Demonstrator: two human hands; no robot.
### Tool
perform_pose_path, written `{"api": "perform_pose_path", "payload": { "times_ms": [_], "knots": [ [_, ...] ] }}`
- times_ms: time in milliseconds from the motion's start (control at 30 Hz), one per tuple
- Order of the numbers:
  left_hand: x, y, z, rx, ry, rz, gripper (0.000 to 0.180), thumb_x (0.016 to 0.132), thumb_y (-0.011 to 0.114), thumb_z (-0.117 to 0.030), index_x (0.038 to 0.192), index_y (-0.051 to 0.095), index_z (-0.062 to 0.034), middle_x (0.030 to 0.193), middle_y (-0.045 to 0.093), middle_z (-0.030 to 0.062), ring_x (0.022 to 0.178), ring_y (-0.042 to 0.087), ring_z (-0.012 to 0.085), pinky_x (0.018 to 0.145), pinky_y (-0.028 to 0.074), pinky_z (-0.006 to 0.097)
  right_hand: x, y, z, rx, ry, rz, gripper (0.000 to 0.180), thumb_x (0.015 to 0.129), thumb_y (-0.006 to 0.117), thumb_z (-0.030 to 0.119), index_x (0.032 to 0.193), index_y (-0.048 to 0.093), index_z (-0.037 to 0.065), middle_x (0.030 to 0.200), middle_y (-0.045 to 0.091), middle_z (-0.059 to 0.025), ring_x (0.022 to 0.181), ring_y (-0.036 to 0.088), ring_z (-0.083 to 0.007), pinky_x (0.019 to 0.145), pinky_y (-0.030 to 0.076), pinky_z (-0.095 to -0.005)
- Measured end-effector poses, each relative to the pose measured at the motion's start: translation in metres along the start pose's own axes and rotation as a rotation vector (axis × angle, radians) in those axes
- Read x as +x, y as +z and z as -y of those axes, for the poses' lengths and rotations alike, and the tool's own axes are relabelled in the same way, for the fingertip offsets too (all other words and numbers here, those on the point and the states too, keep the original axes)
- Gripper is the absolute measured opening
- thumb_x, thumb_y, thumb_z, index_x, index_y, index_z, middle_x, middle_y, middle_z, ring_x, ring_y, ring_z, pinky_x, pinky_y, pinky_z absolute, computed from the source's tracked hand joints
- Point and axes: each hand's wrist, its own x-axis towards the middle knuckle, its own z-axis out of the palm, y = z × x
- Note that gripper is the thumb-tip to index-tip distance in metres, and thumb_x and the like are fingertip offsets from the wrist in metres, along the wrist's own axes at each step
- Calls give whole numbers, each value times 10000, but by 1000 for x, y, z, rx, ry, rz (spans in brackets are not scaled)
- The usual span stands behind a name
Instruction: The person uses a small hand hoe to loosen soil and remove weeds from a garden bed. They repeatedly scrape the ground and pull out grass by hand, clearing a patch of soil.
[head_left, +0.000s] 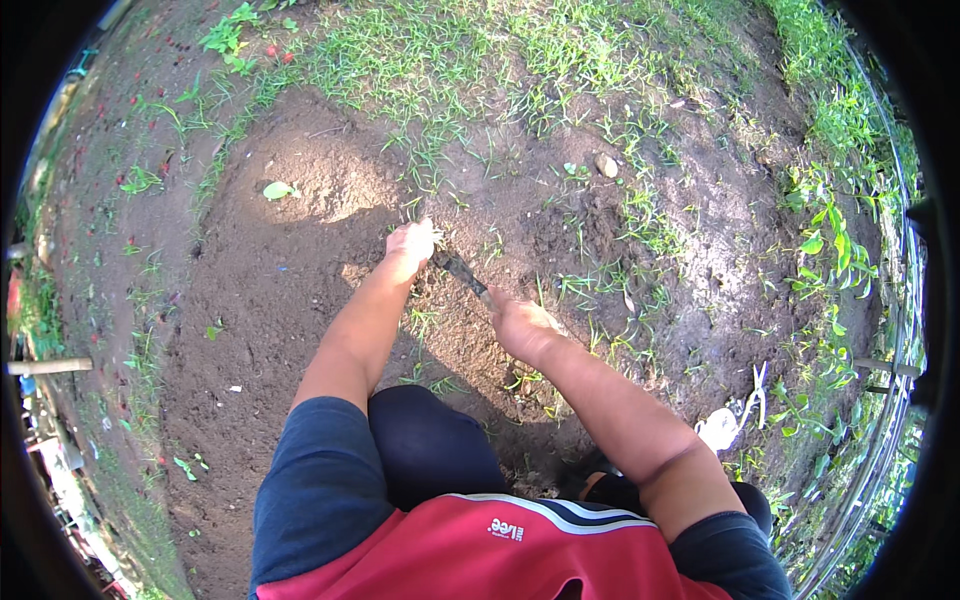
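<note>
My left hand (411, 241) is closed around a tuft of grass at the edge of the bare soil (280, 290). My right hand (520, 325) grips the handle of a dark hand tool (462, 271), whose blade points toward the left hand and digs into the dirt just below the tuft. Both arms reach forward over my knees, which are in dark blue shorts. The tool's tip is partly hidden by the soil and the left hand.
Grass (420, 60) covers the far ground. Leafy plants (830, 250) and a wire fence (890, 400) run along the right. A small stone (606, 165) lies ahead, a white scrap (717, 428) at the right, a wooden stick (45, 366) at the left.
</note>
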Motion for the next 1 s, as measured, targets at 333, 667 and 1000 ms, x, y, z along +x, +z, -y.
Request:
{"api": "perform_pose_path", "payload": {
  "times_ms": [333, 667, 1000],
  "knots": [
    [-54, -2, -2, -10, 22, 137, 286, 887, 380, -118, 1098, 541, -12, 1095, 601, 225, 1028, 591, 346, 872, 465, 429, -42, -38, -14, -52, -1, 66, 431, 931, 414, 247, 1356, 400, 178, 1198, 562, -192, 1083, 554, -355, 969, 423, -406],
    [-52, 3, -31, 121, 259, -17, 251, 880, 397, -91, 1110, 474, -26, 1049, 614, 187, 1019, 593, 320, 851, 471, 427, -2, -24, -9, 147, 43, -37, 434, 919, 453, 243, 1339, 430, 132, 1183, 573, -195, 1098, 552, -348, 970, 416, -381],
    [-9, 7, -43, 171, 210, -57, 255, 869, 436, -138, 1103, 476, -42, 1037, 627, 183, 988, 618, 293, 822, 487, 404, -2, -32, -9, 165, 60, -42, 437, 913, 457, 237, 1334, 442, 121, 1150, 587, -210, 1077, 562, -350, 961, 421, -389]
  ]
}}
